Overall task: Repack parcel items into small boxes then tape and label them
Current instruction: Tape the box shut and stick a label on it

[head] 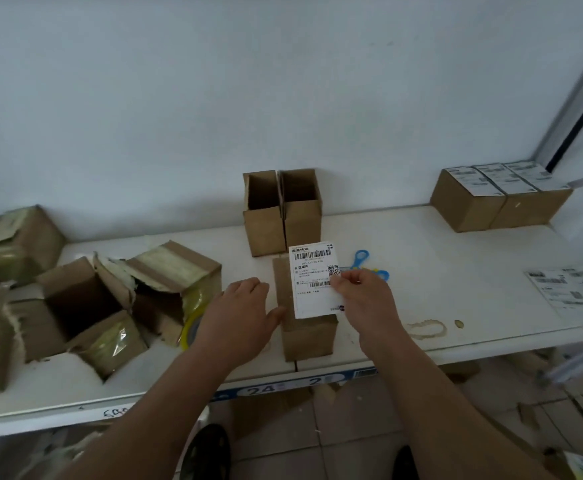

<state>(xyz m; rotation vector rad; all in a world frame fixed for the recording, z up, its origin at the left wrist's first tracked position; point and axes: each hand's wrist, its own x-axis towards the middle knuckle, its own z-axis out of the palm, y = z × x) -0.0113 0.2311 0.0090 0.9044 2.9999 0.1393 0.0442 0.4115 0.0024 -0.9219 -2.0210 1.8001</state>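
A closed small cardboard box [305,320] stands near the front edge of the white shelf [439,258], and a shipping label [314,280] printed with barcodes and a QR code lies over its top, reaching past the box's far edge. The right hand [364,299] pinches the label's right edge between thumb and fingertips, the other fingers curled. The left hand [240,313] lies flat with relaxed, straight fingers just left of the box, its thumb touching the box's left side and holding nothing. Behind the box, two open empty boxes [281,213] stand upright side by side against the wall. Blue-handled scissors [369,266] lie just right of the label, partly hidden by the right hand. At the far right corner, three labelled boxes [497,199] sit in a row, touching. A sheet of labels [570,289] lies at the right end of the shelf. To the left, torn parcel cartons [110,299] with yellowish tape lie open, and a roll of tape [191,329] shows beside the left wrist.
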